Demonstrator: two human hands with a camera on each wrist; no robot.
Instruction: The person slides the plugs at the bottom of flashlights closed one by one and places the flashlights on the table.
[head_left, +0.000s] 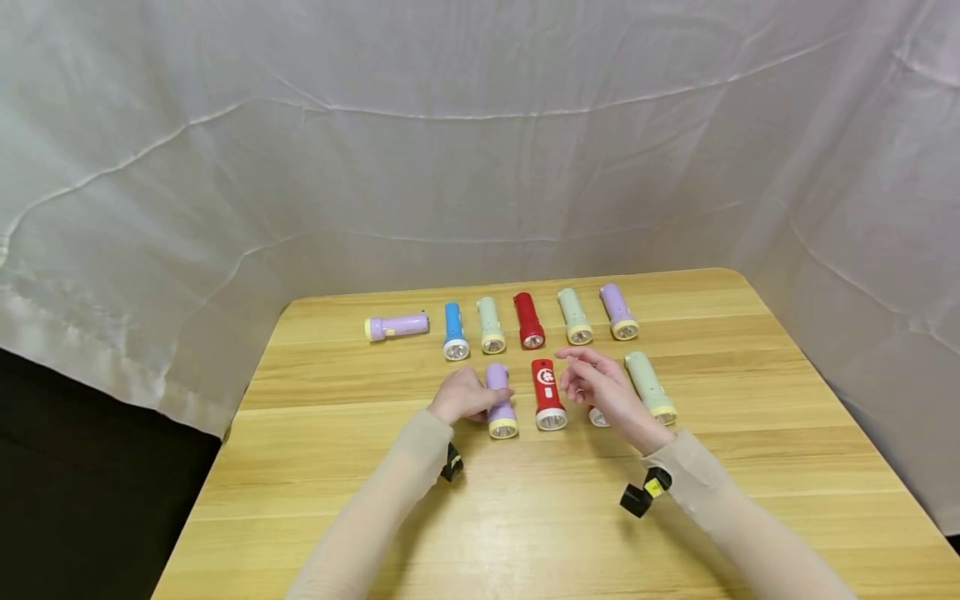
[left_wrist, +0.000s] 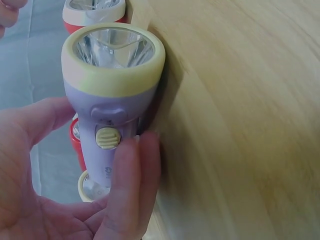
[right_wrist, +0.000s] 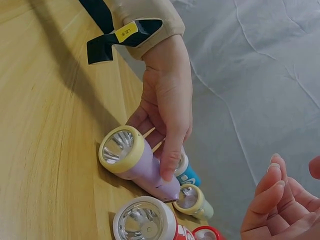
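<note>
My left hand [head_left: 461, 394] grips a purple flashlight [head_left: 503, 412] with a cream head, thumb on one side and fingers on the other. In the left wrist view the flashlight's lens end and cream ridged switch [left_wrist: 108, 138] face the camera. My right hand [head_left: 606, 395] hovers with loosely bent fingers and nothing in them. It is between a red flashlight [head_left: 551, 398] with a white head and a pale green one [head_left: 648, 386]. Beneath the right hand, another white-headed flashlight [head_left: 597, 417] is mostly hidden.
Behind the hands, a row of flashlights includes a blue [head_left: 453, 329], a red [head_left: 529, 321] and a purple one [head_left: 618, 312]. Another purple flashlight [head_left: 397, 326] lies sideways at the row's left end. Grey cloth [head_left: 480, 183] hangs behind the wooden table [head_left: 517, 533].
</note>
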